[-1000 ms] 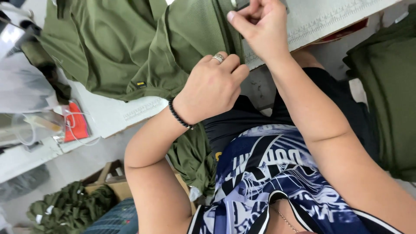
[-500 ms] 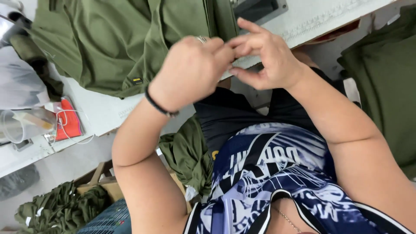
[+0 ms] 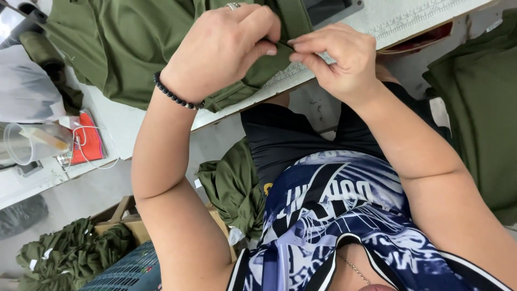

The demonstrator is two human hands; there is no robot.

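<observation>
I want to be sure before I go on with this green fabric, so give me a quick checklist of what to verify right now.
1. Left hand pinching the olive fabric edge: ok.
2. Right hand meeting it at the same edge: ok.
3. Fabric supported on the white table: ok.
4. Edges aligned between the fingertips: cannot tell.
5. Plastic cup away from the fabric: ok.
6. Fabric partly hanging off the table edge: not ok.
</observation>
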